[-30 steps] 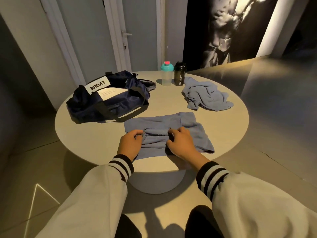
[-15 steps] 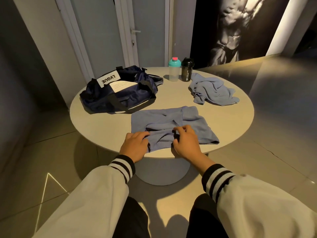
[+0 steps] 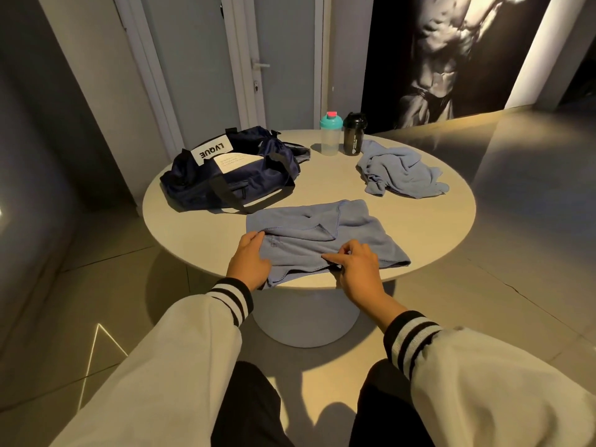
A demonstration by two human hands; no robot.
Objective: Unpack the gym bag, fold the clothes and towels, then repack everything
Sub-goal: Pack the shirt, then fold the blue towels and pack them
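A blue towel point(image 3: 348, 233) lies spread at the near edge of the round white table point(image 3: 429, 227), its near part bunched. My left hand point(image 3: 250, 261) grips its near left edge. My right hand point(image 3: 356, 267) pinches a fold of it at the near middle. A navy gym bag point(image 3: 232, 175) with a white label lies open at the table's far left. A second blue cloth point(image 3: 400, 171) sits crumpled at the far right.
Two shaker bottles stand at the back of the table, a clear one with a teal lid point(image 3: 330, 133) and a black one point(image 3: 353, 133). A door point(image 3: 274, 59) and a dark wall picture point(image 3: 451, 53) are behind. Tiled floor surrounds the pedestal table.
My head has drawn back, so the table looks farther away. Both hands have pulled the towel's near part toward the table's edge and spread slightly apart.
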